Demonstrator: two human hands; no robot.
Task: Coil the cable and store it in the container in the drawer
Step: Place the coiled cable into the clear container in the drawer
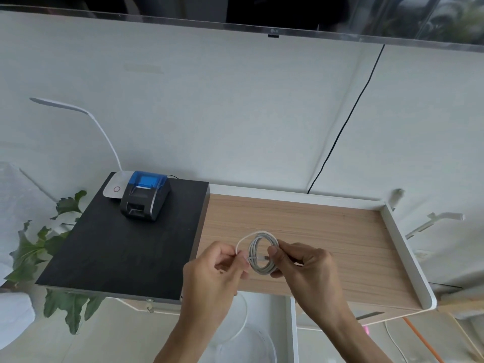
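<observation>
A white cable [262, 254] is wound into a small round coil held above the wooden desk top [314, 231]. My right hand [309, 268] pinches the coil on its right side, thumb over the loops. My left hand [217, 271] pinches the loose end of the cable, which arcs over the top left of the coil. Below the desk edge the white drawer [293, 331] stands pulled out, with a clear round container [248, 344] inside it, partly hidden by my forearms.
A black board [125, 244] lies on the left with a blue and black receipt printer [145, 195] and a white desk lamp [78, 111]. A white raised rim [408, 255] borders the desk's right side. A green plant [39, 247] sits at the left, a monitor [262, 14] above.
</observation>
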